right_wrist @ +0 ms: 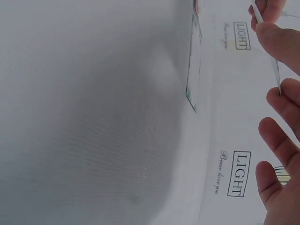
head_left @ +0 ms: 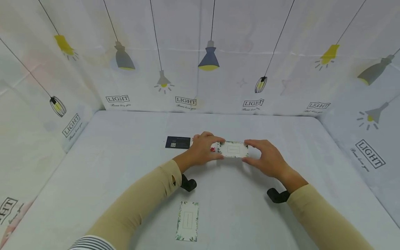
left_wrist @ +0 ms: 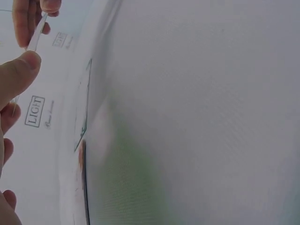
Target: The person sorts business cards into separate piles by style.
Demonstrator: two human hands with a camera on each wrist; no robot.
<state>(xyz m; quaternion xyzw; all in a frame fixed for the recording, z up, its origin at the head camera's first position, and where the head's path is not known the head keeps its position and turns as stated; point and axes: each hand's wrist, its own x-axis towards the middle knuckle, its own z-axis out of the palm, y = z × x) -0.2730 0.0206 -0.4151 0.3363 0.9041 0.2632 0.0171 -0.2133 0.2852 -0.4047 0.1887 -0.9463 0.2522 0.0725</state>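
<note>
A white card with a leafy green border [head_left: 233, 149] is pinched at both ends, raised off the table. My left hand [head_left: 202, 150] grips its left end between thumb and fingers, and my right hand [head_left: 269, 160] its right end. Both wrist views show the held card [left_wrist: 37, 35] nearly edge-on. Beneath it, another card with green corners [right_wrist: 192, 65] lies flat on the table. A card with red flowers [head_left: 213, 147] is partly covered by my left hand. Left of that lies a dark card with a small square code [head_left: 177, 142].
Nearer to me, another leafy-bordered card [head_left: 187, 221] lies lengthwise on the white table [head_left: 125, 139]. Fabric walls [head_left: 231, 86] printed with lamps and LIGHT lettering stand at the back and sides. Black wrist pieces [head_left: 188, 184] stick out beneath the forearms.
</note>
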